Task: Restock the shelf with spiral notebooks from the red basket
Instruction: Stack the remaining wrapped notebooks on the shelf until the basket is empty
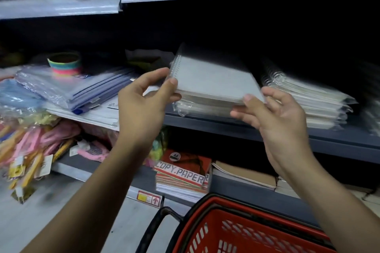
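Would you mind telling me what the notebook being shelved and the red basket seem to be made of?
The notebook: apparently paper pages under a matte grey cover, wire coil binding, glossy clear plastic wrap, judging by the crinkled sheen. The red basket: likely moulded plastic, slotted walls.

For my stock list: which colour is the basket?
Red basket, with a black handle; head view.

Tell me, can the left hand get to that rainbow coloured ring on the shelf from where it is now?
Probably not yet: the left hand is pinching the spiral notebook. Once it lets go, the way to the rainbow ring looks open above the plastic folders.
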Motion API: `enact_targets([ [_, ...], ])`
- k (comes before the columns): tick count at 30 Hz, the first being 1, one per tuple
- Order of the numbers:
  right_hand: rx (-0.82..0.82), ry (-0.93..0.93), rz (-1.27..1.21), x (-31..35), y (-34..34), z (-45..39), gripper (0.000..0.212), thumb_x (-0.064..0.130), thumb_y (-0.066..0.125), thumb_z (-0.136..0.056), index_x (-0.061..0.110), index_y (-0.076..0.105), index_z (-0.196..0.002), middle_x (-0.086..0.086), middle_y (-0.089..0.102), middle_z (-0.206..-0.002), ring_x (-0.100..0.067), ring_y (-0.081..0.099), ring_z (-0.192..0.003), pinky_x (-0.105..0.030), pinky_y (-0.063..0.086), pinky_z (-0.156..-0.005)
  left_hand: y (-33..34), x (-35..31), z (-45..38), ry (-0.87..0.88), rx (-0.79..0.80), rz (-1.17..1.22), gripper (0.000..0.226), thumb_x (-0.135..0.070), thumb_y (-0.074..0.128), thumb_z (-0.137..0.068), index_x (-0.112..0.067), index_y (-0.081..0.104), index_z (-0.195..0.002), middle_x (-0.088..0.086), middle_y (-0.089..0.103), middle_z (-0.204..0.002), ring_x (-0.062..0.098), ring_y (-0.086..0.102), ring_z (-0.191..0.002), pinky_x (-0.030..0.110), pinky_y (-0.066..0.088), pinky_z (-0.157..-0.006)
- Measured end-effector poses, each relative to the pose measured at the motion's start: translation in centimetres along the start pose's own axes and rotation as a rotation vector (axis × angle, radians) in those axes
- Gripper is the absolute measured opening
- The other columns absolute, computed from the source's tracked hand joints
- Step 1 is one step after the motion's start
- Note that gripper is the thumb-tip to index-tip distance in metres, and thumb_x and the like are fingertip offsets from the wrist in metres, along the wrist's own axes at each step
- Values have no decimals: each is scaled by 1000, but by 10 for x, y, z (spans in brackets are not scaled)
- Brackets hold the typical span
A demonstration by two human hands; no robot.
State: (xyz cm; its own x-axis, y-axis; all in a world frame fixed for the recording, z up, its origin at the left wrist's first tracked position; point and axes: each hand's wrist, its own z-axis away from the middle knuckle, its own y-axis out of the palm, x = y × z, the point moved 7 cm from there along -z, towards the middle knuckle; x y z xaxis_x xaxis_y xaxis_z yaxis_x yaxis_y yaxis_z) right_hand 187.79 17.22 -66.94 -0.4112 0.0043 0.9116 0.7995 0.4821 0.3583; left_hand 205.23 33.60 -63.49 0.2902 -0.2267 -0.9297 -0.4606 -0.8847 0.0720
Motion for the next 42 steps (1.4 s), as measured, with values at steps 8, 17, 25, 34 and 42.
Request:
enact_targets([
  [8,-76,-58,132,-6,4,-27,57,18,79,-86,8,55,-136,-9,75,-75,-22,71,-57,-30,60,-57,15,6,-30,91,-111,-59,23,-16,70,-92,-10,73,-114,1,77,-83,13,75,-75,24,60,-78],
  [17,-173,-29,209,-24,18,-65,59,33,74,-90,25,51,-144,-11,66,-60,-23,61,-48,-30,49,-41,33,17,-81,126,-145,-175,28,-27,74,-89,-15,75,-115,-13,74,-96,-3,70,-93,17,55,-89],
  [25,-258,-370,578,-22,-8,-22,28,43,66,-93,23,69,-114,3,68,-72,-17,67,-67,-35,55,-67,10,45,-47,82,-153,-197,46,-33,71,-91,-26,57,-135,-14,62,-130,2,67,-86,19,56,-71],
  [34,-68,-317,989,-60,1,-22,68,35,59,-99,10,30,-156,-8,47,-152,-25,46,-138,-33,38,-112,27,102,-38,-67,46,-327,77,-19,76,-87,-21,36,-152,2,58,-138,13,58,-121,34,49,-106],
  [42,-172,-321,1063,-63,2,-51,38,31,72,-89,12,62,-120,-6,72,-87,-32,68,-84,-42,56,-77,36,110,-45,-1,29,-467,92,-17,85,-77,-30,35,-152,7,63,-136,15,60,-123,39,48,-108],
])
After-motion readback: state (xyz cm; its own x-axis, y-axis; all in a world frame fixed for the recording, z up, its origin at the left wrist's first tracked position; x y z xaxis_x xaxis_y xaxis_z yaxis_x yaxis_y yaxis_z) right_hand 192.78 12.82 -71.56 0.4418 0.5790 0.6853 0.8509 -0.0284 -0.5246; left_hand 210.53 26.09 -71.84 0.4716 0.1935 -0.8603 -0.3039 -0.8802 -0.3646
